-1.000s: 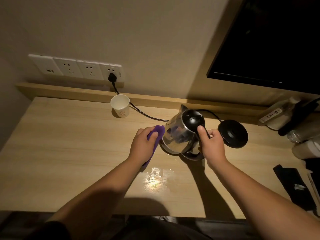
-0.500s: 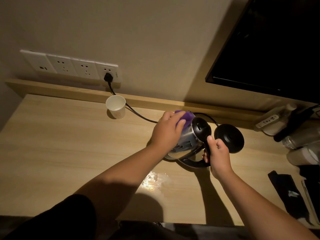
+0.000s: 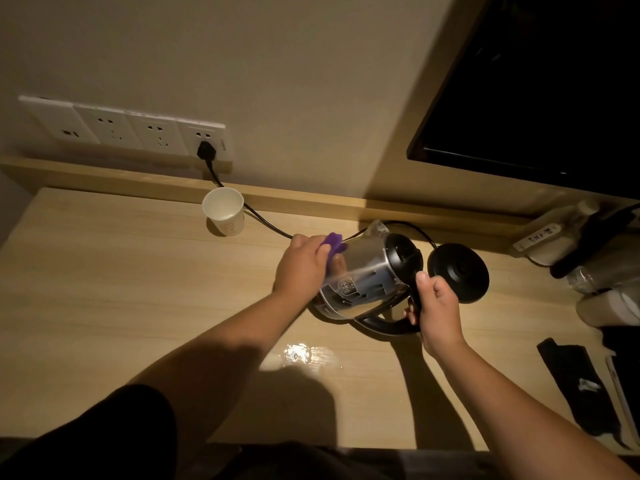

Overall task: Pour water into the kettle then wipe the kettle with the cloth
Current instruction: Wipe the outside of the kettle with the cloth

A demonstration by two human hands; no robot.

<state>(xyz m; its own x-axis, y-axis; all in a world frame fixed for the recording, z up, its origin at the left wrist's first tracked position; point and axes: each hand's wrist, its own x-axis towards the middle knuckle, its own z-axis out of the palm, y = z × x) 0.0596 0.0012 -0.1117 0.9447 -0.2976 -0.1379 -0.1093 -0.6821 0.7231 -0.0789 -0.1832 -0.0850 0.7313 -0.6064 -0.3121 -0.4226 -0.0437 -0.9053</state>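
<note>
A shiny steel kettle (image 3: 363, 282) with a black lid and black handle stands tilted on the wooden desk (image 3: 121, 289), off its base. My right hand (image 3: 438, 308) grips the handle at the kettle's near right side. My left hand (image 3: 303, 265) presses a purple cloth (image 3: 335, 245) against the kettle's left flank, just below the spout. Most of the cloth is hidden under my fingers. A white paper cup (image 3: 224, 215) stands upright near the back ledge, to the left of the kettle.
The round black kettle base (image 3: 459, 271) lies right of the kettle, its cord (image 3: 263, 220) running to a wall socket (image 3: 206, 147). A wet patch (image 3: 304, 353) glistens in front of the kettle. Bottles and a remote crowd the right end; a black pouch (image 3: 575, 379) lies near the right edge.
My left hand with the cloth went from the kettle's left side up over its top, then back down to the left flank. The kettle has tipped a little more to the right.
</note>
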